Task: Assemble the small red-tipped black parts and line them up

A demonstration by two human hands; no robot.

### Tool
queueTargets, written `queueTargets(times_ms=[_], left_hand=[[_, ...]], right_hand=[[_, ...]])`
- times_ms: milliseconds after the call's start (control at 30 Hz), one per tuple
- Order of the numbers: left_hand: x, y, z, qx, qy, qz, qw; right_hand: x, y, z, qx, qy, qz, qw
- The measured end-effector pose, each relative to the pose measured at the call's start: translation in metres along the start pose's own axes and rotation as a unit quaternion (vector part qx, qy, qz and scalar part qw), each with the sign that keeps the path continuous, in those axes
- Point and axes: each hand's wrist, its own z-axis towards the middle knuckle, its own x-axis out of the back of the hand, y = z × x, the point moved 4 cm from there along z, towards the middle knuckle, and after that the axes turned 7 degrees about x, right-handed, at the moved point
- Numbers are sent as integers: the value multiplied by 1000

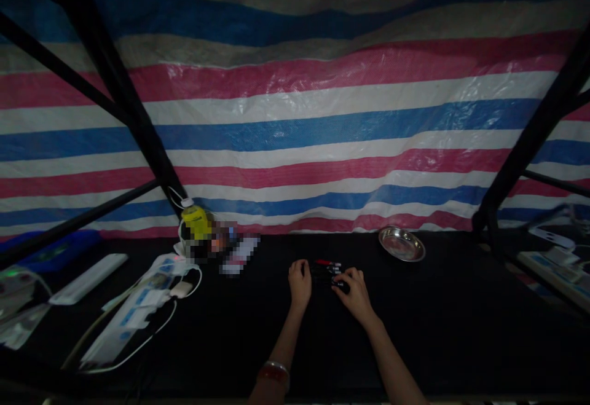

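Observation:
Both my hands rest on a black table [442,325] near its middle. My left hand [299,283] is curled into a loose fist beside a small dark object with red and white parts [326,268]. My right hand [354,289] lies on the right end of that object, fingers bent over it. The object is dim and too small to identify. A bracelet [275,370] sits on my left wrist.
A round metal dish [401,244] lies to the right at the table's back edge. A yellow bottle [195,221], white power strips [138,313] with cables and a white bar [87,278] lie at the left. Black frame poles [120,91] cross a striped tarpaulin [322,98].

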Motion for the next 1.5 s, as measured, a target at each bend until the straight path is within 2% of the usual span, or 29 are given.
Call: queueTargets(times_ms=[100, 200, 267, 300, 367, 467, 533, 633, 733, 800, 933, 1033, 1133, 1200, 1300, 1500], left_hand=[[5, -2, -6, 10, 5, -21, 1000], [10, -6, -11, 32, 19, -69, 997], [12, -8, -11, 44, 29, -97, 994], [12, -9, -11, 47, 33, -106, 993], [12, -10, -10, 51, 37, -116, 991], [11, -11, -8, 54, 39, -119, 991], [10, -11, -8, 57, 41, -120, 990], [10, -10, -9, 59, 36, -114, 991], [11, -9, -9, 56, 28, -107, 992], [11, -7, -9, 49, 26, -99, 994], [14, 7, -15, -3, 27, -67, 997], [17, 23, -27, -106, 42, -19, 993], [15, 38, -42, -240, 42, 43, 969], [13, 42, -49, -300, 31, 71, 951], [8, 45, -52, -332, 6, 95, 938], [2, 45, -49, -338, -39, 152, 928]], right_hand=[[1, -3, 0, -3, -21, 34, 999], [2, -5, 2, -20, 8, 119, 993], [1, -4, 4, -51, 46, 222, 973], [0, -3, 4, -79, 61, 286, 953], [-6, 3, 4, -157, 86, 429, 885], [-12, 10, 3, -257, 114, 615, 737], [-13, 14, 3, -284, 120, 689, 656], [-10, 15, 3, -283, 109, 758, 577], [-6, 16, 4, -265, 102, 800, 529], [-5, 16, 4, -265, 97, 802, 526], [-9, 16, 4, -280, 72, 775, 562], [-14, 14, 3, -297, 68, 741, 599], [-18, 12, 1, -312, 71, 706, 632], [-20, 9, -1, -322, 59, 683, 653], [-19, 6, -3, -330, 40, 655, 679], [-16, -2, -2, -301, -3, 640, 707]])
